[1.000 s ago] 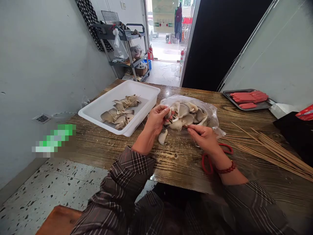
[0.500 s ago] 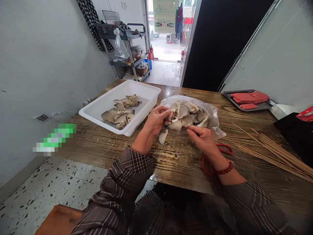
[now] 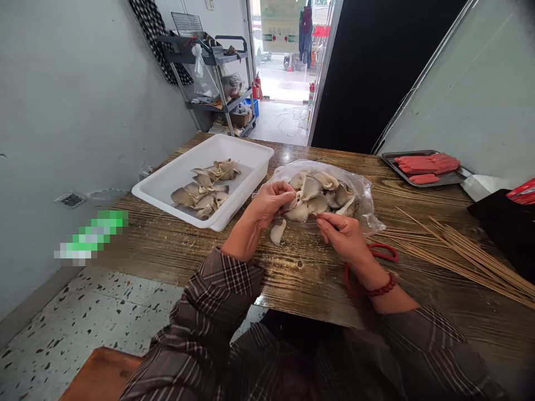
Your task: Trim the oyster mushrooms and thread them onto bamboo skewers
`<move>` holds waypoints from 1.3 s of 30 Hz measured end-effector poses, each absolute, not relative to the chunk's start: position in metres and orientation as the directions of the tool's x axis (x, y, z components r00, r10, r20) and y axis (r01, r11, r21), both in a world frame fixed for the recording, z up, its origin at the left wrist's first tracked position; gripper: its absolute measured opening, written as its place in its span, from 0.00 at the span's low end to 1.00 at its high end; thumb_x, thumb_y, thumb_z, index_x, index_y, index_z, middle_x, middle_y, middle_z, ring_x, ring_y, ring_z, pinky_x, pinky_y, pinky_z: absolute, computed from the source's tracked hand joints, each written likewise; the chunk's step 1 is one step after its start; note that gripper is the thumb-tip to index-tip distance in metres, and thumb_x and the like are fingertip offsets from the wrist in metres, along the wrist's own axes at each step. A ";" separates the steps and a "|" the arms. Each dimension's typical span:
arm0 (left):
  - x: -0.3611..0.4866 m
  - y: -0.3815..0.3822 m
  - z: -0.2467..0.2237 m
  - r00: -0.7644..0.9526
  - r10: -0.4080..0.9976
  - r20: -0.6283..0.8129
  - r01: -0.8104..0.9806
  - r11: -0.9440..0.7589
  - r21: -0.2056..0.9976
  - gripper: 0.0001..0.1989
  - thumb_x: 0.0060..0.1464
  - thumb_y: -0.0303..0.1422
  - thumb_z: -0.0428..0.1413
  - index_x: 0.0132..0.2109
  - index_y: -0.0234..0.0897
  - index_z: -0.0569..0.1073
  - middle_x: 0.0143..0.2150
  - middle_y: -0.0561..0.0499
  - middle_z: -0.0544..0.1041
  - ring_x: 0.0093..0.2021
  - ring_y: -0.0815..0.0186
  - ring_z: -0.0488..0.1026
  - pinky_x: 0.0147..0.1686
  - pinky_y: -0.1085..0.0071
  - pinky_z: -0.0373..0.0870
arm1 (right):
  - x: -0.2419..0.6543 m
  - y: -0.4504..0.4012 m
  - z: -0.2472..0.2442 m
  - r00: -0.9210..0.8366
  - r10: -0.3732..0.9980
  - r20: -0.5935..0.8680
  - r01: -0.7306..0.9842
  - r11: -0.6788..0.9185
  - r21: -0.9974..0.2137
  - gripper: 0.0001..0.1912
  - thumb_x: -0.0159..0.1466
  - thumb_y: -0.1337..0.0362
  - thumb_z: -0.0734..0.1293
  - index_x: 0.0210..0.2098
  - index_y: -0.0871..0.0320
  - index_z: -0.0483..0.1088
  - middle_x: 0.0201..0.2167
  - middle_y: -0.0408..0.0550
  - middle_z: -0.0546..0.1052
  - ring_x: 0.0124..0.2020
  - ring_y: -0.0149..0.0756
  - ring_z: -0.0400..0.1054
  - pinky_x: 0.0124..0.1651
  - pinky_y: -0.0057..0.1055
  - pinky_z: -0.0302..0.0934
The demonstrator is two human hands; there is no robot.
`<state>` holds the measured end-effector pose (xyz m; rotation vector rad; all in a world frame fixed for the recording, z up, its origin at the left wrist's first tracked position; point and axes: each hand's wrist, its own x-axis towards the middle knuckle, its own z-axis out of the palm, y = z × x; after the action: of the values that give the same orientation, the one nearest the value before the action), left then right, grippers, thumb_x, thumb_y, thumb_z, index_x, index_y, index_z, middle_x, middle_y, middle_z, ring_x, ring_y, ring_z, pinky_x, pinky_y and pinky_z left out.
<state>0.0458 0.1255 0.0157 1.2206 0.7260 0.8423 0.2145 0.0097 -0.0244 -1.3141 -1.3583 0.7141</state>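
Grey oyster mushrooms (image 3: pixel 311 189) lie heaped in and on a clear plastic bag (image 3: pixel 368 209) in front of me. My left hand (image 3: pixel 271 201) is closed at the heap's left side, thumb and fingers pinched on a mushroom largely hidden by them. At the heap's near edge my right hand (image 3: pixel 345 234) is pinched too; something thin at its fingertips is too small to make out. One loose mushroom piece (image 3: pixel 277 231) rests on the wooden table between the hands. More mushrooms (image 3: pixel 204 189), with a thin stick showing among them, sit in a white tub (image 3: pixel 144 192) to the left.
Red-handled scissors (image 3: pixel 382 252) lie partly beneath my right wrist. Bamboo skewers (image 3: pixel 468 253) spread over the table's right side. Behind them are a dark tray (image 3: pixel 449 179) with red packets and a black bag (image 3: pixel 501 228). A shelf cart (image 3: pixel 217 58) stands beyond the table.
The mushroom piece in my left fingers showed earlier and is now mostly covered by them. My right hand stays pinched at nearly the same spot. The whole view has shifted slightly.
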 end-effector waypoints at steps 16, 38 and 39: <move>0.057 0.121 0.004 0.520 0.853 0.040 -0.245 0.105 0.964 0.18 0.41 0.45 0.70 0.31 0.33 0.80 0.26 0.53 0.75 0.26 0.73 0.67 0.27 0.76 0.61 | 0.219 0.014 -0.030 0.152 0.963 0.224 0.257 0.180 -0.949 0.18 0.65 0.53 0.66 0.39 0.62 0.80 0.14 0.37 0.66 0.17 0.27 0.57 0.24 0.27 0.52; 0.061 0.122 -0.006 0.511 0.859 0.036 -0.223 0.092 0.971 0.16 0.44 0.42 0.68 0.27 0.33 0.76 0.24 0.53 0.72 0.26 0.73 0.64 0.27 0.76 0.60 | 0.220 0.014 -0.033 0.161 0.928 0.335 0.453 0.232 -0.861 0.15 0.64 0.57 0.65 0.37 0.58 0.81 0.17 0.40 0.67 0.20 0.30 0.60 0.26 0.29 0.56; 0.061 0.122 -0.005 0.507 0.861 0.039 -0.227 0.089 0.970 0.15 0.45 0.42 0.68 0.29 0.33 0.77 0.26 0.52 0.74 0.27 0.73 0.66 0.29 0.76 0.62 | 0.221 0.014 -0.033 0.160 0.932 0.326 0.449 0.226 -0.864 0.15 0.64 0.57 0.65 0.38 0.58 0.81 0.17 0.39 0.67 0.20 0.29 0.59 0.26 0.29 0.55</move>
<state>0.0608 0.1224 -0.0053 1.2193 0.6572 0.9022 0.2212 0.0144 -0.0328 -1.3872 -1.4548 0.5819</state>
